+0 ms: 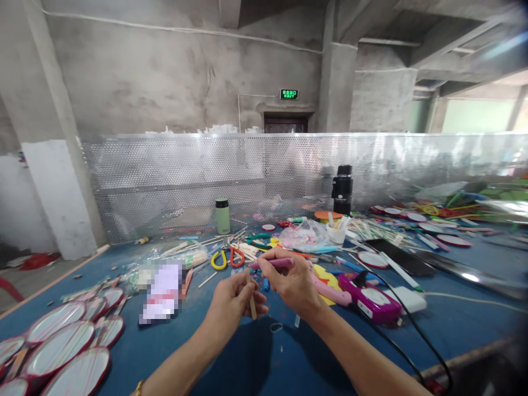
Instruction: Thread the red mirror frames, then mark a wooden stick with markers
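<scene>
From my remote seat I'm pinching a wooden stick (pixel 253 309) betw. thumb + fingers of the L hand (pixel 231 301), prob. steadying it so its upper end is facing the work. W/ the R hand (pixel 297 283) I'm gripping a mauve pen-like tool (pixel 278 263) pencil-style, likely for fine ctrl; its tip is hovering at or touching the stick's top, can't tell which. The stick's standing tilted over the blue table (pixel 231 368), looking narrow, straight, lt. brown; surface detail's too small to read.

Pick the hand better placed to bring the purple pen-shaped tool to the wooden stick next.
Right, probably: the right hand grips the purple pen-shaped tool, tip near the wooden stick; the left hand is busy holding that stick.
</scene>
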Demonstrator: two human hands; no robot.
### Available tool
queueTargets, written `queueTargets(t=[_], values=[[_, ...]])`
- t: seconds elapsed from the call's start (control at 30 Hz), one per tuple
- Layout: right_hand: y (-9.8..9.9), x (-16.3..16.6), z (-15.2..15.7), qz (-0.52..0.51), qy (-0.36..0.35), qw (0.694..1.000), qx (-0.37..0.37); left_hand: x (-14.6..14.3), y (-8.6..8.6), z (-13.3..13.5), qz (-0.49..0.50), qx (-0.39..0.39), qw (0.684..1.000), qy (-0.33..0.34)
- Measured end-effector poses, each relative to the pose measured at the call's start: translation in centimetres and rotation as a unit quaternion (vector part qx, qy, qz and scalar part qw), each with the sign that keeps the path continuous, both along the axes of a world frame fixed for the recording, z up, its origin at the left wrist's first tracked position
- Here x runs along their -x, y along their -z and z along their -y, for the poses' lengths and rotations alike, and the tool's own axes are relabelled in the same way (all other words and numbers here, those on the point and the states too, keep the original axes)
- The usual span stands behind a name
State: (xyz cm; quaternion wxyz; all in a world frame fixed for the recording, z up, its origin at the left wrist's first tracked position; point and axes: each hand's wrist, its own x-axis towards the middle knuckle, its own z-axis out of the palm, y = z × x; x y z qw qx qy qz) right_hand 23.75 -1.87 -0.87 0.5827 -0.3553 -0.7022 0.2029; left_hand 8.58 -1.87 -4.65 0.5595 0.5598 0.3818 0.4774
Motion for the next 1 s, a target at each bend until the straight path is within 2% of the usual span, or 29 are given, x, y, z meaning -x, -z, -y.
queueTargets(t=[1.0], values=[[0.09,-0.06,-0.17,0.015,0.022,1.0,-0.016,0.04,0.22,-0.11,-0.001,-0.007,1.0,0.0]])
